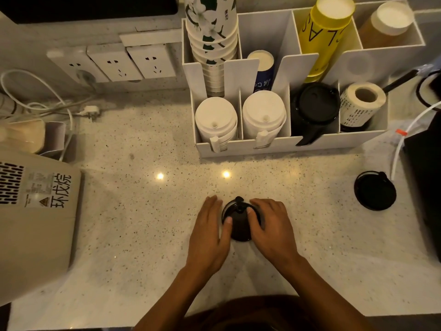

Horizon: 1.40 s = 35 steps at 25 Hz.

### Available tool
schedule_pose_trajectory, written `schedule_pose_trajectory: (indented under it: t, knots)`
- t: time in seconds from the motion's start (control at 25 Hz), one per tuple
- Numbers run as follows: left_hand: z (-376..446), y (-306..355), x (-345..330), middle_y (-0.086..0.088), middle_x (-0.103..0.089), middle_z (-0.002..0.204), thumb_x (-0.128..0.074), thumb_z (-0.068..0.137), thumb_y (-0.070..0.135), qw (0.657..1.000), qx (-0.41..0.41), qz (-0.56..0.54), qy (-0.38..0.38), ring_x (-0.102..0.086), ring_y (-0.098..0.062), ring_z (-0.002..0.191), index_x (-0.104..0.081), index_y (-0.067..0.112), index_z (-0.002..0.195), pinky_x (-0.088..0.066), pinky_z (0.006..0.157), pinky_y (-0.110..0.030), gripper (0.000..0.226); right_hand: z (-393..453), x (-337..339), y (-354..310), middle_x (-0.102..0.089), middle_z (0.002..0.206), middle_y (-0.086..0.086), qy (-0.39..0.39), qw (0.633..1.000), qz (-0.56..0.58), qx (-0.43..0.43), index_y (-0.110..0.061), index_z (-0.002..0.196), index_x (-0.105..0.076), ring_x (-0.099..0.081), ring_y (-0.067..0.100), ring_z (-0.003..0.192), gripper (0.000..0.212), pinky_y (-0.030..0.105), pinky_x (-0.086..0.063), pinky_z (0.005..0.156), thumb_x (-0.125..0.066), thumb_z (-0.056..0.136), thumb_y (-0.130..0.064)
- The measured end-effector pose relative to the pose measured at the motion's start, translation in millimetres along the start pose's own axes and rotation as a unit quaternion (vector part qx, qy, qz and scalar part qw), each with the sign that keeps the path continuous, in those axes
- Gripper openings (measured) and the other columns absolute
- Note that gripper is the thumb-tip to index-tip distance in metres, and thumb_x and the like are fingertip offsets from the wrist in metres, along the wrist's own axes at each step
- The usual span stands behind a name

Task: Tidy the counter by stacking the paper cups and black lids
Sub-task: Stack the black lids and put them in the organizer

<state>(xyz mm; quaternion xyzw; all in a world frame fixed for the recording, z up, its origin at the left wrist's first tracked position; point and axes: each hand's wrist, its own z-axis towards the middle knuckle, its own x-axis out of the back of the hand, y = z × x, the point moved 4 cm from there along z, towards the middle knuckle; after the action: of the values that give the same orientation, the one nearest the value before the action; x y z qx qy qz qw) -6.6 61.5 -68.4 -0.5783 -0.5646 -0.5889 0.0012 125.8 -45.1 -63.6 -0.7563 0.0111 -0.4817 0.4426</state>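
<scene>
A beige appliance (35, 211) is seen at the left of the speckled table (143, 235). Near the front edge, a small stack of black lids (239, 225) is clasped between the left hand (211, 232) and the right hand (269, 228), fingers curled on its sides. Behind, a white organizer (286, 144) holds cups and lids. A single black lid (374, 190) lies well apart, at the right.

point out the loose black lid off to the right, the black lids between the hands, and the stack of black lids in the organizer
loose black lid (374, 191), head view, centre of its top.
black lids between the hands (239, 225), head view, top face.
stack of black lids in the organizer (316, 103), head view, top lid's centre.
</scene>
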Motion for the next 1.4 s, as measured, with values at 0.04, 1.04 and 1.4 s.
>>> schedule_pose_trajectory:
  t: [0.04, 1.04, 1.4]
  knots:
    - [6.8, -0.9, 0.1, 0.005, -0.016, 0.166, -0.023, 0.101, 0.051, 0.998, 0.040, -0.023, 0.035, -0.005, -0.007, 0.152, -0.021, 0.023, 0.156, -0.015, 0.125, -0.041, 0.062, 3.0, 0.3, -1.5, -0.063, 0.119, -0.003, 0.020, 1.000, -0.004, -0.007, -0.020, 0.124, -0.062, -0.047, 0.012, 0.114, 0.034, 0.027, -0.045, 0.094, -0.048, 0.097, -0.035]
    - [33.9, 15.8, -38.5, -0.003, -0.008, 0.167, -0.014, 0.101, 0.033, 0.993, -0.020, 0.081, 0.080, 0.000, -0.017, 0.155, -0.017, 0.014, 0.158, -0.008, 0.125, -0.047, 0.059, 41.1, -31.6, 3.1, -0.063, 0.095, 0.001, 0.106, 0.992, -0.028, -0.056, -0.018, 0.095, -0.065, -0.048, 0.018, 0.090, 0.014, 0.040, -0.045, 0.076, -0.051, 0.094, -0.018]
    - [11.5, 0.5, -52.4, 0.001, -0.013, 0.166, -0.017, 0.103, 0.030, 0.987, -0.046, 0.143, 0.060, -0.004, -0.012, 0.154, -0.018, 0.015, 0.157, -0.008, 0.124, -0.045, 0.056, 25.8, -31.6, 1.7, -0.060, 0.094, 0.003, 0.072, 0.995, -0.058, -0.034, -0.015, 0.092, -0.066, -0.046, 0.019, 0.088, 0.029, 0.038, -0.045, 0.075, -0.040, 0.097, -0.027]
